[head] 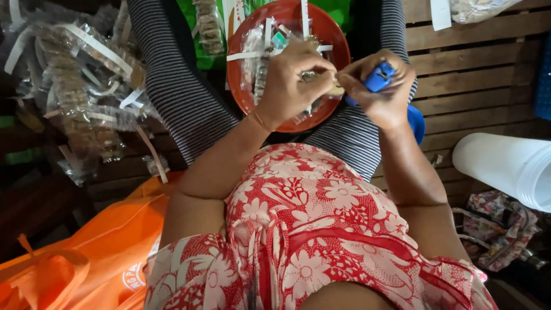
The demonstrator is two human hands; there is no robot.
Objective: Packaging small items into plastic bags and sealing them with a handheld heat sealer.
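Observation:
My left hand [293, 80] pinches the top of a small clear plastic packet [310, 76] over a red round bowl [241, 92] that rests between my knees. My right hand [381, 89] grips a blue stapler [379, 77], whose nose meets the packet top right beside my left fingers. Inside the bowl lie several clear packets of small snacks with white paper strips [252, 55] across them. Most of the packet in my fingers is hidden by my hands.
A heap of sealed clear snack packets [80, 97] lies at the left. An orange bag [86, 252] sits at lower left. Wooden slats [476, 74] form the floor at right, with a white bucket [511, 166] and a floral cloth [493, 224] there.

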